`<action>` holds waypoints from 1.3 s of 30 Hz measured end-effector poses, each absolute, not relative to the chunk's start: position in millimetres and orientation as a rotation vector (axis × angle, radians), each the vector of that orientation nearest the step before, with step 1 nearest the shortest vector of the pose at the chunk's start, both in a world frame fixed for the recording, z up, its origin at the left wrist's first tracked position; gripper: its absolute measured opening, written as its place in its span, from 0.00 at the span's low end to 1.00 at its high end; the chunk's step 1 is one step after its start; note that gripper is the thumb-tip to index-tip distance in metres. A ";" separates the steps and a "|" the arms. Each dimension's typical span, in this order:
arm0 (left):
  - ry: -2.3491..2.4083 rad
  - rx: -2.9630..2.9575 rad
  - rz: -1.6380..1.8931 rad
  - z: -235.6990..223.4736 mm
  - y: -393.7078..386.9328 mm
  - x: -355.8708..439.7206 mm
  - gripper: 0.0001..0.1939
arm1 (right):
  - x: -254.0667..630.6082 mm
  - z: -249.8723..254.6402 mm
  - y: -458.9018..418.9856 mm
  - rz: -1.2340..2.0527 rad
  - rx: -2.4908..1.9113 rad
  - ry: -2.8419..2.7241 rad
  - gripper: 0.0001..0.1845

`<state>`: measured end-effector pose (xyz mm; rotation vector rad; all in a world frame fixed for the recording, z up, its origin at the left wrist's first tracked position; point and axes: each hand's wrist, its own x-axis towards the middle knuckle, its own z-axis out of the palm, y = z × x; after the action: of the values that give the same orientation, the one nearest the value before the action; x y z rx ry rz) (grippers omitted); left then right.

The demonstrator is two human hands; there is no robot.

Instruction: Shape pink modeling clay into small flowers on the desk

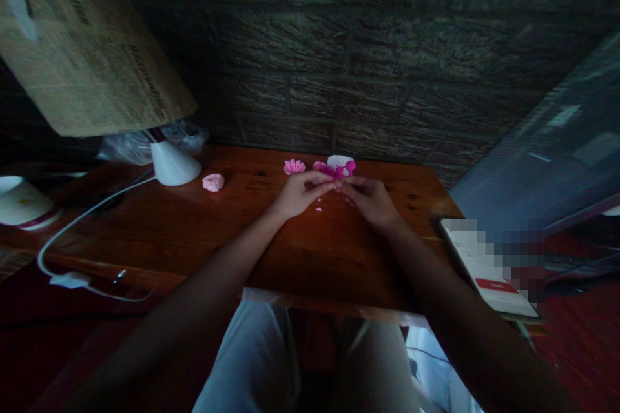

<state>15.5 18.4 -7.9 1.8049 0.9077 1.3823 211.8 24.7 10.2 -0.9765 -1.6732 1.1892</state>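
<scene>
My left hand (296, 196) and right hand (374, 201) meet above the tabletop (194, 232), fingertips pinching what seems a small pink piece (335, 184). It looks light, soft, easily squashed; I'd hold it gently by its edges.

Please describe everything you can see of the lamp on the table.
The lamp has a brownish, paper-like shade printed like newspaper, a dark stem and a smooth white cone-shaped base. It looks unlit and stands on the wooden table, near the wall. A pale cord loops away from the base. Crumpled clear plastic lies behind, perhaps touching.
</scene>
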 end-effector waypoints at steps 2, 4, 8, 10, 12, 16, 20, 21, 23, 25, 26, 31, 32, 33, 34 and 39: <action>0.917 1.826 1.385 -9.1 18.5 15.4 0.17 | 212.1 8.1 26.0 1.199 -0.985 -1.673 0.32; 0.920 1.845 1.376 -10.1 18.7 14.7 0.16 | 212.3 6.1 26.9 1.206 -0.983 -1.680 0.32; 0.890 1.887 1.369 -10.4 18.9 12.7 0.13 | 211.9 4.5 26.9 1.210 -0.985 -1.678 0.31; 0.876 1.901 1.357 -10.3 19.0 12.1 0.12 | 211.4 4.7 26.4 1.221 -0.997 -1.683 0.30; 0.879 1.901 1.348 -10.5 19.0 12.1 0.11 | 211.1 4.8 26.4 1.231 -1.005 -1.678 0.31; 0.927 1.878 1.343 -10.8 17.1 13.6 0.09 | 211.1 4.1 27.0 1.221 -0.998 -1.660 0.33; 1.009 1.905 1.294 -8.3 12.5 13.6 0.07 | 211.0 3.3 26.7 1.223 -0.999 -1.670 0.33; 1.021 1.915 1.281 -7.5 11.7 13.3 0.07 | 210.9 3.3 26.5 1.226 -0.997 -1.674 0.32; 1.018 1.921 1.265 -6.5 11.4 12.3 0.08 | 210.7 3.8 26.1 1.232 -0.994 -1.683 0.33; 0.988 1.881 1.256 -6.0 12.7 11.3 0.09 | 210.8 4.8 26.0 1.235 -0.997 -1.690 0.32; 0.971 1.836 1.246 -5.9 13.7 10.7 0.10 | 211.1 5.4 26.1 1.235 -1.002 -1.686 0.32; 0.944 1.433 1.139 -4.0 15.5 7.0 0.16 | 212.0 6.9 27.5 1.272 -0.991 -1.580 0.30; 0.945 1.356 1.125 -3.4 14.9 6.7 0.16 | 211.8 6.6 27.8 1.294 -0.978 -1.559 0.29; 0.945 1.289 1.114 -2.7 14.1 6.6 0.16 | 211.5 6.1 28.0 1.314 -0.964 -1.541 0.29; 0.941 1.236 1.101 -1.9 13.3 6.9 0.16 | 211.2 5.6 28.2 1.330 -0.950 -1.530 0.29; 0.913 1.178 1.042 0.9 10.7 9.4 0.17 | 210.3 4.2 27.9 1.335 -0.922 -1.562 0.28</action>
<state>9.4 10.7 0.9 1.1778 0.9128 1.0419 210.3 27.9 4.2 -0.9223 -1.5621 1.3354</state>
